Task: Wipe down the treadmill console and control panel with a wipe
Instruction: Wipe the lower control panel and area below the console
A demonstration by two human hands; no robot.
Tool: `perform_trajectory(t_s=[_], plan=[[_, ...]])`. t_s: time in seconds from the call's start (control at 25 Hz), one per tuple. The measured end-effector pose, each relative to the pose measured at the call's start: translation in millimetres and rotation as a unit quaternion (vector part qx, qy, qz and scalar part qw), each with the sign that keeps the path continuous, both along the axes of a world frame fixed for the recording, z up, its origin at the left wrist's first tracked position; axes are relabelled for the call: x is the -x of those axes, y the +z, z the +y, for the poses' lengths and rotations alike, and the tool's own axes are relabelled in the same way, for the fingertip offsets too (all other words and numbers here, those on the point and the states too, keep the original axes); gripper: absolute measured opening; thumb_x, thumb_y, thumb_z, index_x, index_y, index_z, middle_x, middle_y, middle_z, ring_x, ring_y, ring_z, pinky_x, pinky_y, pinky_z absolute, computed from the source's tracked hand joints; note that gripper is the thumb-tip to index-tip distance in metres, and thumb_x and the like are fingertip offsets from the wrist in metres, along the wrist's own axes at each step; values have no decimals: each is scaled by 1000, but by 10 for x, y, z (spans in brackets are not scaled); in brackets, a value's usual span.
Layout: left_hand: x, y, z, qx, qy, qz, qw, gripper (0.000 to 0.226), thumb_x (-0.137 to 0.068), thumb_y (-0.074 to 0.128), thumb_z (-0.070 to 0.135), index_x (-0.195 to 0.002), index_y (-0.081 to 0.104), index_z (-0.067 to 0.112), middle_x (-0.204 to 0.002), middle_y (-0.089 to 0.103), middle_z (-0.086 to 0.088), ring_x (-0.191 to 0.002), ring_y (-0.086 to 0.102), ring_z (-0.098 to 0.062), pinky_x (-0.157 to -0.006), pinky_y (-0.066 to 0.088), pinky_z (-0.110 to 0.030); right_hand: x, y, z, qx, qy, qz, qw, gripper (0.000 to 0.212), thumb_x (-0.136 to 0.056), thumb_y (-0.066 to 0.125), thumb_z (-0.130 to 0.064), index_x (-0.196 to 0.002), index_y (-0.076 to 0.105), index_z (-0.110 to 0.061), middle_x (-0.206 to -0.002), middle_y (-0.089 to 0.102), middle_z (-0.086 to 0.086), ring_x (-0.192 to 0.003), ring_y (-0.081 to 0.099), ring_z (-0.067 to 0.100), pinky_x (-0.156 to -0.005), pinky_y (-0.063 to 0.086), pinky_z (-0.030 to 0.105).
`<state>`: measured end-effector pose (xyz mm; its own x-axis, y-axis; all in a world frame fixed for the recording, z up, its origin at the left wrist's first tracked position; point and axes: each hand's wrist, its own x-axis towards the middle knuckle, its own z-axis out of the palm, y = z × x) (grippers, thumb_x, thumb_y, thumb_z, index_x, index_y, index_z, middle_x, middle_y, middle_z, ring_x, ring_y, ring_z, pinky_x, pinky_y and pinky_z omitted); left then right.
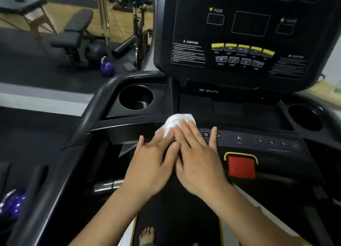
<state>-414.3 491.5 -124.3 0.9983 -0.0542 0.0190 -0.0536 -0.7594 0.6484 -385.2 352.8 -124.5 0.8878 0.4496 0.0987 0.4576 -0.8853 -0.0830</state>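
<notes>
One white wipe point(175, 123), bunched into a loose wad, sits on the left end of the control panel point(249, 147), pinned under the fingertips of both hands. The left hand point(153, 164) and right hand point(198, 161) lie flat and side by side, fingers straight and slightly spread, their inner fingers overlapping as they press down on the cloth; neither hand curls round it.

The right hand's outer fingers reach past the wipe and rest bare on the number keys nearest them. Further right of that hand run a fan key point(239, 138) and more number keys point(271, 142), and just beside its knuckles sits the red stop button point(241, 167). Beyond the left hand's fingertips is a cup holder point(135, 98); well beyond both hands rises the upright console point(193, 24), its windows dark.

The main risk looks like stray key presses: firm pressure swept rightward would ride over the speed keys and the stop button, and a bare foot point(146, 234) stands on the belt point(175, 218) below the wrists. With the wipe wadded, little cloth meets the surface, so bare fingers may smear what it should clean, and it could slip out from under flat fingers. A damp wipe pressed hard might also push moisture into the key seams.
</notes>
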Motion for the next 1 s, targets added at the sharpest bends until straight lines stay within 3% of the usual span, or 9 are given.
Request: perform_trajectory(t_s=[0.12, 0.28, 0.36, 0.44, 0.52, 0.64, 0.76, 0.84, 1.0], plan=[[173, -55, 222, 50, 5, 31, 998, 51, -96, 24, 58, -142, 39, 43, -96, 70, 16, -109, 59, 2, -121, 6, -43, 248, -51, 198, 9, 4, 1, 1000, 67, -89, 23, -40, -152, 21, -16, -161, 15, 7, -149, 1, 23, -112, 8, 68], [539, -179, 357, 21, -14, 36, 999, 61, -90, 15, 68, -133, 49, 40, -126, 58, 24, -140, 20, 7, -122, 1, -40, 738, -201, 197, -1, 18, -6, 1000, 70, -82, 42, -44, -144, 39, -11, -155, 33, 11, -145, 25, 26, -106, 18, 66], [572, -169, 368, 53, -3, 26, 998, 48, -94, 30, 63, -123, 57, 35, -129, 57, 22, -140, 25, 3, -120, 14, -28, 870, -245, 113, 22, 34, -8, 999, 73, -78, 46, -50, -140, 43, -11, -152, 38, 10, -141, 33, 26, -103, 21, 67], [462, -153, 361, 102, 23, 28, 994, 32, -95, 47, 50, -115, 59, 28, -110, 69, 11, -118, 56, -5, -105, 38, -23, 853, -248, 56, 36, 28, -13, 999, 72, -82, 44, -52, -140, 45, -11, -152, 38, 8, -141, 33, 23, -103, 19, 68], [254, -112, 339, 99, 27, 20, 994, 27, -95, 50, 44, -112, 57, 25, -88, 68, 5, -90, 64, -14, -84, 48, -30, 725, -199, 84, 23, -10, -8, 1000, 66, -90, 37, -51, -144, 41, -13, -154, 34, 5, -144, 26, 20, -107, 16, 69], [-18, -64, 308, 100, 14, 14, 995, 26, -98, 48, 35, -118, 56, 20, -87, 68, 1, -84, 63, -17, -78, 47, -35, 444, -134, 223, 1, -65, -3, 998, 61, -97, 24, -46, -148, 30, -14, -158, 27, 4, -147, 16, 18, -110, 13, 70], [-116, -42, 344, 170, 10, 23, 985, 30, -103, 40, 29, -120, 62, 17, -91, 72, -5, -84, 63, -12, -81, 45, -29, 230, -87, 335, -24, -92, -1, 995, 60, -97, 19, -44, -151, 25, -19, -160, 18, -1, -148, 6, 13, -112, 5, 68], [-135, -27, 378, 194, -10, 33, 980, 35, -105, 36, 29, -108, 67, 14, -88, 72, -7, -82, 63, -11, -80, 45, -26, 195, -81, 373, -38, -102, -2, 994, 58, -96, 20, -40, -151, 24, -21, -160, 15, -4, -148, 3, 10, -112, 5, 69], [10, -36, 465, 213, -6, 41, 976, 40, -104, 40, 30, -69, 57, 21, -54, 56, 10, -53, 53, -4, -52, 34, -16, 509, -169, 343, -37, -90, -7, 995, 58, -93, 28, -33, -150, 29, -20, -159, 21, -4, -148, 10, 12, -111, 12, 69]])
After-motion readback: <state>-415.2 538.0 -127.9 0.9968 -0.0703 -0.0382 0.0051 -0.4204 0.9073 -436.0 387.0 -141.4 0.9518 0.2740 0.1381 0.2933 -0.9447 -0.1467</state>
